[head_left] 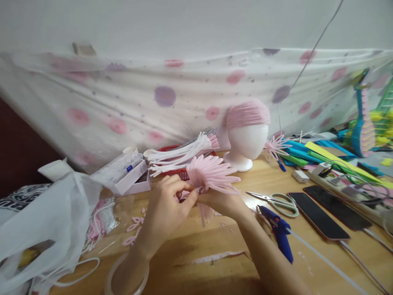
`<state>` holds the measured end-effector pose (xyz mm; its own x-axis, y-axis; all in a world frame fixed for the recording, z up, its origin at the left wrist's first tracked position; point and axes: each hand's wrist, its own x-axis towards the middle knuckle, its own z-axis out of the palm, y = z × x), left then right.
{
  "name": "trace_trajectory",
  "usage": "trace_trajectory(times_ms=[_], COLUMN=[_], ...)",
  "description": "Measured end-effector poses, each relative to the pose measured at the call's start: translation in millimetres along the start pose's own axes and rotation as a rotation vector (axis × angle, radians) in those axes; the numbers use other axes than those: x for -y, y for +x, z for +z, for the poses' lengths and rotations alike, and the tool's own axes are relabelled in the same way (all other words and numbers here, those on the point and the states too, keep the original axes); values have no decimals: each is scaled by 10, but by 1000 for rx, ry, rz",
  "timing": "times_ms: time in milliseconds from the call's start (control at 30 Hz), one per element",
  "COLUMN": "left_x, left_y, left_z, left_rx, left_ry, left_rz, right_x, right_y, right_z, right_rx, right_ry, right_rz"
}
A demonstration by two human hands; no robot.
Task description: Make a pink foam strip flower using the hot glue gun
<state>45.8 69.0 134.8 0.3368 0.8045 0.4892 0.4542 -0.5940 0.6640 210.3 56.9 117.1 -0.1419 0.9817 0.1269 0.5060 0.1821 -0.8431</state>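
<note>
Both my hands meet over the middle of the wooden table (190, 250). My left hand (166, 205) is closed, its fingers pinching the base of a fan of pink foam strips (211, 174). My right hand (222, 200) is closed under the same fan and holds it from below, thumb near the strips' base. The strips spread up and to the right. A few pink strips hang down below my hands.
A red basket (181, 172) with white and pink strips stands behind the fan. A white foam head (247, 141) with a pink strip cap is at the back. Scissors (278, 201), a blue glue gun (279, 231), two phones (317, 215), a white box (123, 176) and plastic bags (46, 221) lie around.
</note>
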Motion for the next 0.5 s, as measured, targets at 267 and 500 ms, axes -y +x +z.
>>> trace_trajectory(times_ms=[267, 500], left_x=[-17, -22], left_y=[-8, -42], left_z=[42, 19], left_rx=[-119, -223], left_ry=[-156, -370], left_rz=[-17, 98], right_x=[77, 78], right_y=[0, 17], right_z=[-14, -11], right_rx=[27, 23], right_ry=[-5, 148], right_rz=[79, -12])
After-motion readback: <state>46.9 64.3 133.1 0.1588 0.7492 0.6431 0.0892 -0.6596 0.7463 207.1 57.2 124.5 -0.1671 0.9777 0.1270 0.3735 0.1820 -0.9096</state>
